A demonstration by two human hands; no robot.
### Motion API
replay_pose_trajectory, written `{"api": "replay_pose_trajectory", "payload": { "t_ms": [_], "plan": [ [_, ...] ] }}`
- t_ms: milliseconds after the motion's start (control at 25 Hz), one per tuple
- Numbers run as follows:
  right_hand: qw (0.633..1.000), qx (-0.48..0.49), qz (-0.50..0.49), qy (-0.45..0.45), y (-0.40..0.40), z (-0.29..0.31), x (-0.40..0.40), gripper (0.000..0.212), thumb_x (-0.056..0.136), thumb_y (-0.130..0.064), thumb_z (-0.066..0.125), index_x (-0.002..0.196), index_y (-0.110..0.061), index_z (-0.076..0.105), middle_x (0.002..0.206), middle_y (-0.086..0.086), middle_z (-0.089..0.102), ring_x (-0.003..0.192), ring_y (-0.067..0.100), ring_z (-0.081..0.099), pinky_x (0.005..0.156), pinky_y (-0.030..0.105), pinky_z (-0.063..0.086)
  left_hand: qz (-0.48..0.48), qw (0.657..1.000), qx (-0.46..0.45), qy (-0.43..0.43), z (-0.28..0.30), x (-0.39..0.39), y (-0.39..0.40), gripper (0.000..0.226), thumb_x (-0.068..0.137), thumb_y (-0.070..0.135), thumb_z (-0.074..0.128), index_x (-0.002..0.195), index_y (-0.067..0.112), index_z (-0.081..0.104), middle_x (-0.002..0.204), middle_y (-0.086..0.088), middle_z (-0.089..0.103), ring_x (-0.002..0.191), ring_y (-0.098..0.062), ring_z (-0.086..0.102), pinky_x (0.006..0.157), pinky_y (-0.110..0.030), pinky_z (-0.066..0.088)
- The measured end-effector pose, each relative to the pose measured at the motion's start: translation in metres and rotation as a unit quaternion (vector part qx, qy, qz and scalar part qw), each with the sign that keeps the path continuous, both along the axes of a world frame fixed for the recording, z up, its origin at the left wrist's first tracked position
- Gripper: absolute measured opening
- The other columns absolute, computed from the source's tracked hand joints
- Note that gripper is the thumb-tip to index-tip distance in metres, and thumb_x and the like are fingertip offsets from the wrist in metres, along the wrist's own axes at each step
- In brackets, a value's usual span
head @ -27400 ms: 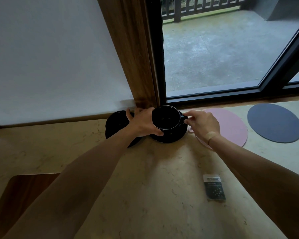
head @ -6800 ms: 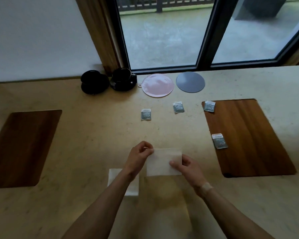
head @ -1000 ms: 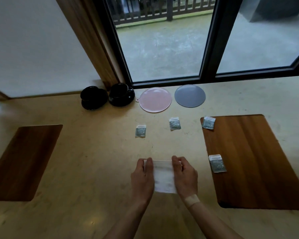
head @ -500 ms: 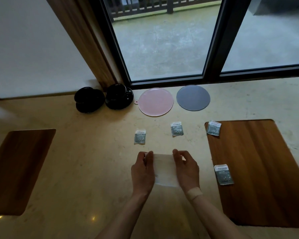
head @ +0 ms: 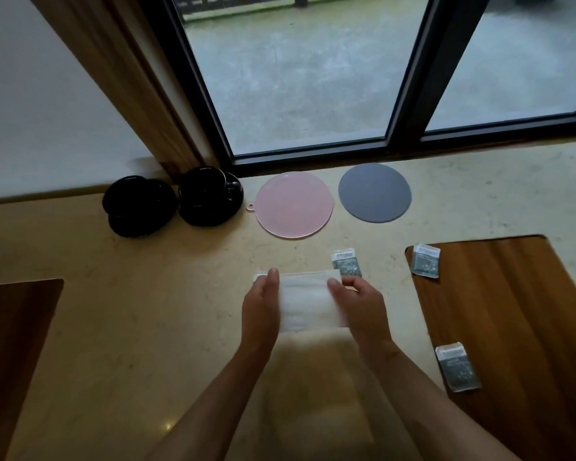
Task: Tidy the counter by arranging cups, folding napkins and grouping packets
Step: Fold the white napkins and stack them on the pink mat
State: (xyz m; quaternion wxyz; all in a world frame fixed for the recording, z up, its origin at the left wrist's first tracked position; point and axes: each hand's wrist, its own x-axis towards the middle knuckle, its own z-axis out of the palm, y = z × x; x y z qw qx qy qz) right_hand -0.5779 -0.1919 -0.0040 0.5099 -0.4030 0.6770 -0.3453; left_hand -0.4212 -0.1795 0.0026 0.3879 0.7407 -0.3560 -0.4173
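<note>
Head view: white folded napkin (head: 308, 302) held at its sides between left hand (head: 261, 309) and right hand (head: 359, 307), above beige counter (head: 147, 327).

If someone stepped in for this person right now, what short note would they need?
Left hand and right hand: both hold the folded white napkin by its sides, low over the counter.
Done: two black cups on saucers sit together by the window.
Left: set the napkin down, then group the packets: one beyond the napkin, two on the wooden mat.
</note>
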Motion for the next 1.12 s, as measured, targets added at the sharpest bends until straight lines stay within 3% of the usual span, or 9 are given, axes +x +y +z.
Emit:
{"api": "replay_pose_trajectory", "payload": {
  "t_ms": [120, 200, 360, 520, 720, 800, 880, 1120],
  "plan": [
    [1.000, -0.009, -0.028, -0.007, -0.033, -0.003, 0.005, 0.021, 0.090, -0.034, 0.062, 0.098, -0.015, 0.066, 0.094, 0.001, 0.067, 0.092, 0.021, 0.063, 0.081, 0.038, 0.056, 0.001, 0.994, 0.030, 0.102, -0.001, 0.013, -0.028, 0.036, 0.091, 0.050, 0.046, 0.084, 0.018, 0.062, 0.072, -0.001, 0.060, 0.064, -0.017, 0.057, 0.045, -0.027, 0.042],
    [1.000, -0.012, -0.026, -0.004, -0.060, -0.005, 0.004, 0.021, 0.090, -0.036, 0.062, 0.098, -0.017, 0.066, 0.094, -0.001, 0.067, 0.091, 0.019, 0.063, 0.083, 0.040, 0.056, 0.005, 0.992, 0.029, 0.123, -0.003, 0.019, -0.048, 0.021, 0.088, 0.034, 0.052, 0.078, 0.021, 0.065, 0.070, 0.004, 0.061, 0.064, -0.014, 0.055, 0.045, -0.024, 0.042],
    [1.000, 0.014, 0.008, 0.010, -0.113, -0.014, 0.007, 0.016, 0.087, -0.038, 0.064, 0.095, -0.025, 0.066, 0.096, -0.006, 0.068, 0.092, 0.016, 0.064, 0.088, 0.042, 0.055, -0.005, 0.995, 0.020, 0.094, -0.011, 0.034, -0.091, 0.011, 0.090, 0.014, 0.056, 0.086, 0.014, 0.066, 0.079, -0.005, 0.066, 0.065, -0.015, 0.054, 0.047, -0.025, 0.040],
    [0.999, 0.018, 0.029, -0.020, -0.159, -0.016, 0.019, 0.006, 0.082, -0.025, 0.064, 0.087, -0.027, 0.065, 0.098, 0.003, 0.070, 0.094, 0.025, 0.067, 0.073, 0.047, 0.061, 0.005, 0.998, 0.017, 0.061, -0.016, 0.048, -0.138, 0.010, 0.090, 0.015, 0.056, 0.086, 0.012, 0.065, 0.075, -0.001, 0.060, 0.062, -0.014, 0.049, 0.049, -0.026, 0.039],
    [0.995, -0.012, 0.060, 0.082, -0.203, -0.025, 0.026, 0.017, 0.078, -0.026, 0.063, 0.094, -0.029, 0.066, 0.098, 0.001, 0.069, 0.092, 0.023, 0.064, 0.081, 0.048, 0.058, -0.004, 0.999, 0.043, 0.021, -0.025, 0.051, -0.186, 0.008, 0.088, 0.018, 0.056, 0.089, 0.015, 0.064, 0.084, -0.001, 0.064, 0.065, -0.014, 0.056, 0.047, -0.024, 0.043],
    [0.993, -0.014, 0.063, 0.103, -0.212, -0.027, 0.028, 0.021, 0.076, -0.027, 0.062, 0.097, -0.027, 0.067, 0.098, 0.001, 0.069, 0.093, 0.025, 0.064, 0.082, 0.047, 0.057, -0.009, 0.999, 0.039, -0.007, -0.028, 0.051, -0.200, 0.011, 0.086, 0.020, 0.057, 0.093, 0.016, 0.065, 0.090, 0.001, 0.067, 0.076, -0.015, 0.063, 0.062, -0.034, 0.056],
    [0.991, -0.010, 0.066, 0.112, -0.219, -0.030, 0.027, 0.022, 0.076, -0.027, 0.061, 0.098, -0.028, 0.067, 0.102, 0.002, 0.069, 0.096, 0.027, 0.064, 0.082, 0.048, 0.057, -0.018, 0.998, 0.040, -0.045, -0.032, 0.051, -0.209, 0.015, 0.083, 0.021, 0.057, 0.095, 0.019, 0.066, 0.092, 0.002, 0.068, 0.086, -0.018, 0.066, 0.080, -0.042, 0.057],
    [0.968, -0.048, 0.097, 0.224, -0.223, -0.035, 0.027, 0.026, 0.083, -0.032, 0.058, 0.108, -0.031, 0.064, 0.102, 0.001, 0.070, 0.092, 0.025, 0.063, 0.081, 0.040, 0.056, -0.053, 0.989, 0.025, -0.137, -0.037, 0.054, -0.214, 0.028, 0.079, 0.024, 0.062, 0.107, 0.022, 0.067, 0.093, 0.003, 0.069, 0.086, -0.018, 0.066, 0.082, -0.038, 0.056]
  ]
}}
